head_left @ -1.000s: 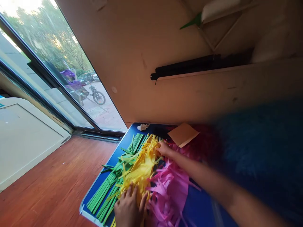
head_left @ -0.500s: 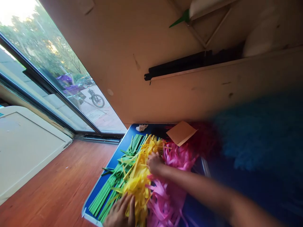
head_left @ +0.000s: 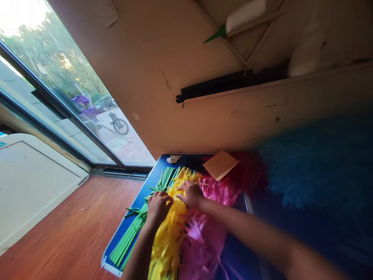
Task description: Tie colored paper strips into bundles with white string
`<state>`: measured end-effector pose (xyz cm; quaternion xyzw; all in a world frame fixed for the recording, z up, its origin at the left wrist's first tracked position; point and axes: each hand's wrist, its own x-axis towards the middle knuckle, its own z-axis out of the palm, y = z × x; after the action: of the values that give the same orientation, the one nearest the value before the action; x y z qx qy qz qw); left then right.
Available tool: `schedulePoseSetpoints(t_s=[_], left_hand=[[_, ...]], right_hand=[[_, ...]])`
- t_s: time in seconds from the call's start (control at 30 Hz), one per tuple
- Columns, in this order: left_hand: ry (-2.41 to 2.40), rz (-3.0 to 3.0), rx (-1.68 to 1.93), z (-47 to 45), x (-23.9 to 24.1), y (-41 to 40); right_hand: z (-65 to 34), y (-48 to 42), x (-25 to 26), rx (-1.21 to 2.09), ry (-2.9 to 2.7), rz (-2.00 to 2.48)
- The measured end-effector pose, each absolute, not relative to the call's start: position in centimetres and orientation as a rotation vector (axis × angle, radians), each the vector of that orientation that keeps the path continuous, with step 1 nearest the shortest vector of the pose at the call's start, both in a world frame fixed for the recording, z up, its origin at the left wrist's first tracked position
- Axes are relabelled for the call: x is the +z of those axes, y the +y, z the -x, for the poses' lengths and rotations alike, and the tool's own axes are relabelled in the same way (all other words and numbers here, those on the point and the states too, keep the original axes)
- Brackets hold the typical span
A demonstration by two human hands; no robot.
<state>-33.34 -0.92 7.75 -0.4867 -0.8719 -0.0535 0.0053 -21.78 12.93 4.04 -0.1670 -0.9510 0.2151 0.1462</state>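
A long bundle of yellow fringed strips (head_left: pixel 169 233) lies on the blue table. At its left edge, my left hand (head_left: pixel 159 206) has its fingers curled on the yellow strips, beside the green strips. My right hand (head_left: pixel 191 193) is closed on the yellow strips a little further up, its wrist crossing the pink fringe. Green flat strips (head_left: pixel 128 237) lie in a row to the left, some tied or folded midway. Pink fringed strips (head_left: pixel 201 249) spread along the right of the yellow ones. The undersides of both hands' fingertips are hidden.
The blue table (head_left: pixel 115 254) has a pale edge and stands against a wall. Brown paper (head_left: pixel 221 165) and a crumpled white piece (head_left: pixel 174 158) lie at its far end. Dark red fringe (head_left: pixel 250 171) and a blurred blue fluffy mass (head_left: pixel 305 171) are at right. Left is a glass door (head_left: pixel 87 101).
My left hand has moved up and away from me, from the near end of the yellow strips to beside my right hand. The near yellow strips lie straighter. My right hand shifted slightly.
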Motion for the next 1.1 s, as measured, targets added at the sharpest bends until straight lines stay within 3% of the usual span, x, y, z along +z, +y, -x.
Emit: schedulePoseSetpoints(t_s=[0.17, 0.43, 0.83, 1.1], left_hand=[[-2.805, 1.463, -0.244, 35.3, 7.7, -1.4], [-2.73, 1.225, -0.248, 29.3, 6.0, 0.1], [-2.828, 0.955, -0.31, 31.8, 5.9, -0.4], [-2.699, 0.902, -0.226, 27.7, 4.6, -0.4]], right_hand=[[19.8, 12.5, 2.5, 0.55, -2.816, 0.27], [19.9, 11.8, 0.7, 0.456, -2.828, 0.2], [19.6, 10.7, 2.0, 0.413, -2.854, 0.046], [19.1, 10.9, 1.7, 0.422, -2.947, -0.031]])
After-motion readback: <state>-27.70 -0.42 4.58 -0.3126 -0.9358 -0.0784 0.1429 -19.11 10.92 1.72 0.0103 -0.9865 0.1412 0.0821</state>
